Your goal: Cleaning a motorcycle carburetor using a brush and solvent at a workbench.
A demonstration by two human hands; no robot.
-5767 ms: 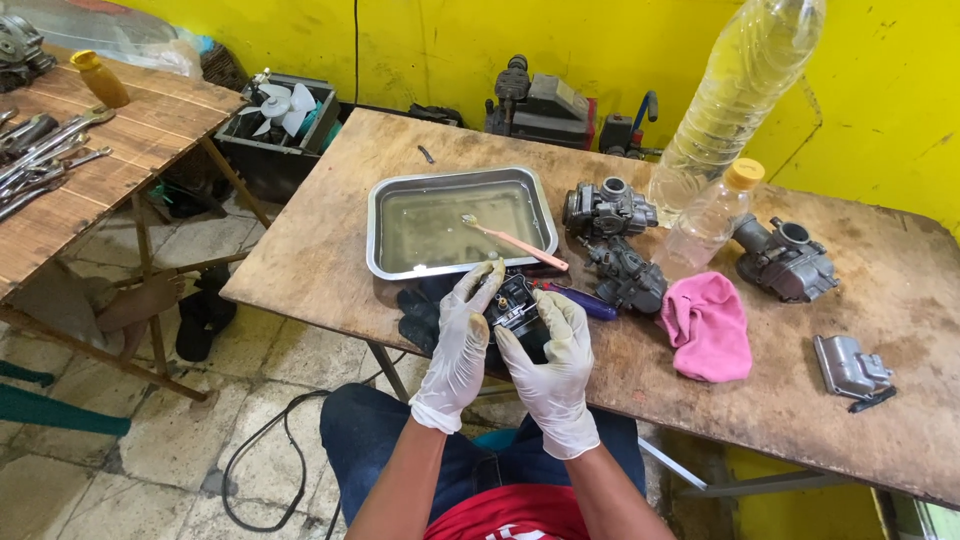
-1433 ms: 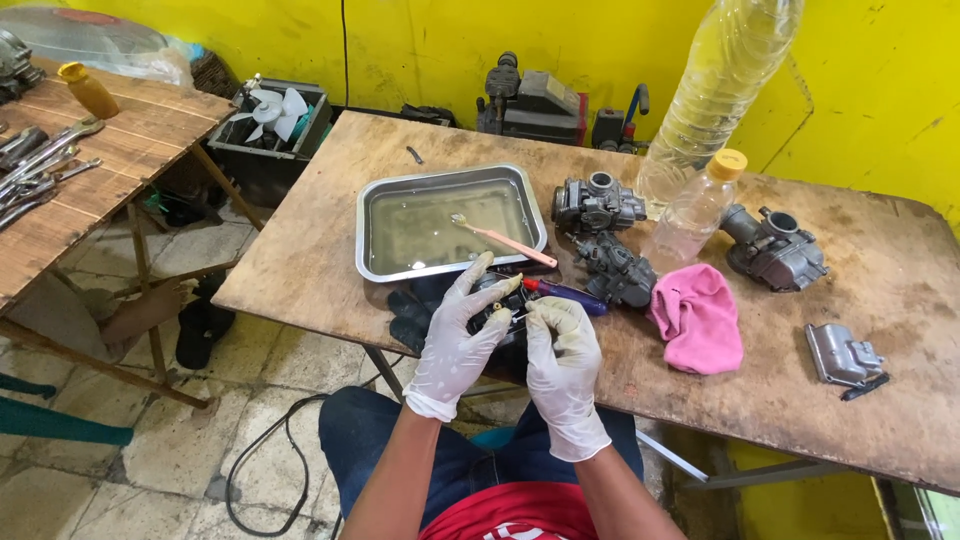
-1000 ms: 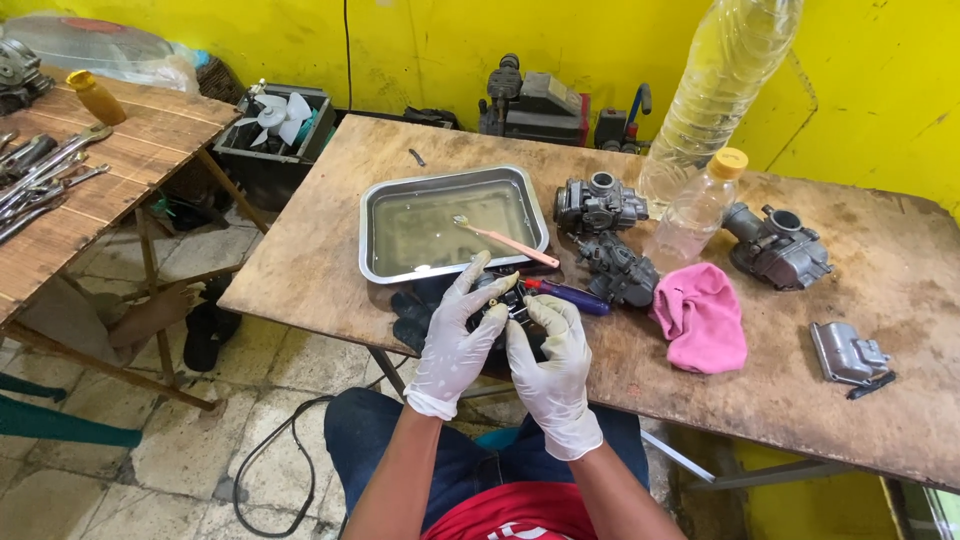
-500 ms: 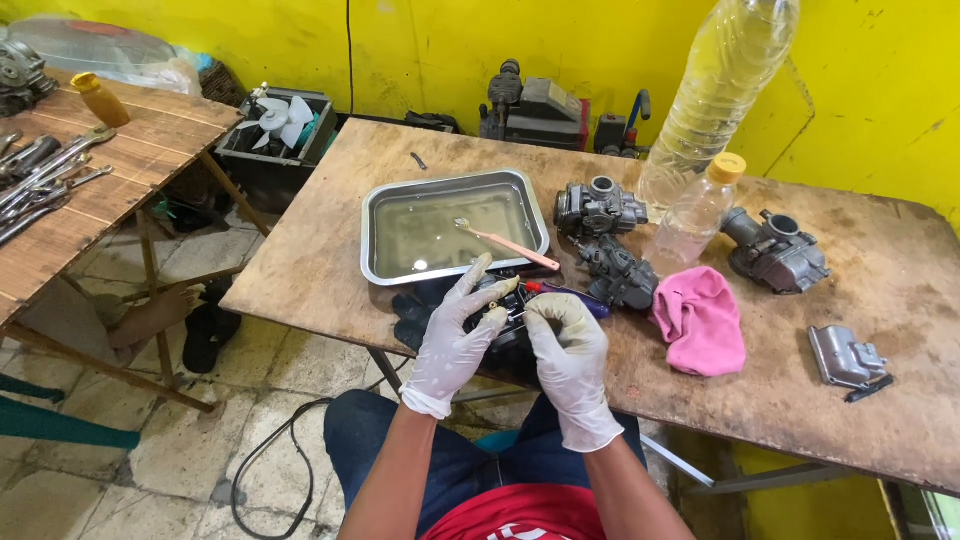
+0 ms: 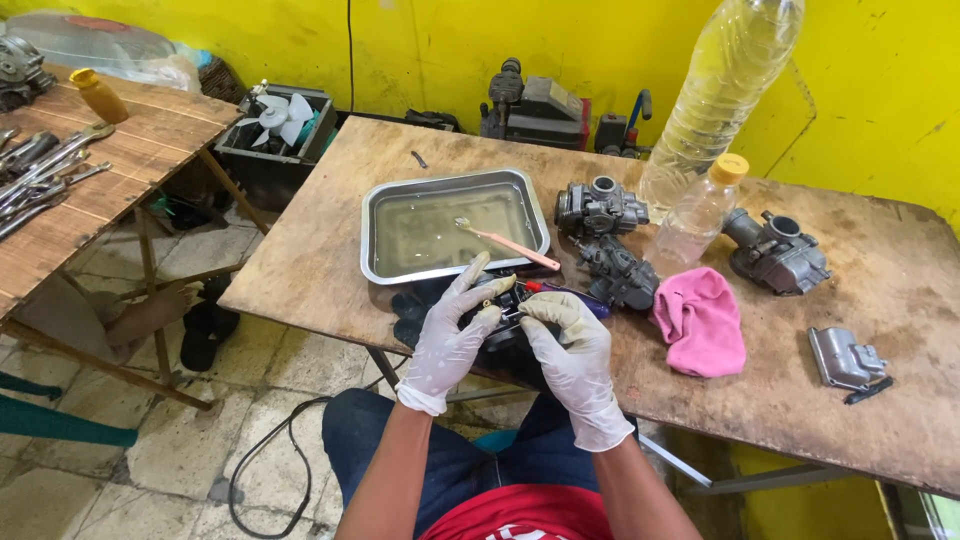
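Both of my hands wear white gloves and meet over a small dark carburetor part (image 5: 500,335) at the near edge of the wooden table (image 5: 310,270). My left hand (image 5: 450,335) cups the part from the left, fingers spread over its top. My right hand (image 5: 570,350) grips it from the right, fingertips pinched at a small metal piece on top. A screwdriver with a red and purple handle (image 5: 565,293) lies just behind my hands. Most of the part is hidden by my fingers.
A steel tray (image 5: 380,225) of murky liquid holds a pink brush (image 5: 505,243). Two carburetors (image 5: 600,207), a pink rag (image 5: 700,320), a small bottle (image 5: 700,210), a big clear bottle (image 5: 725,90), another carburetor (image 5: 780,250) and a metal cover (image 5: 845,357) lie right. A side table (image 5: 100,170) carries wrenches.
My hands stay at the table's near edge on the dark part. Over the last seconds they turned it slightly and my right fingertips shifted onto its top.
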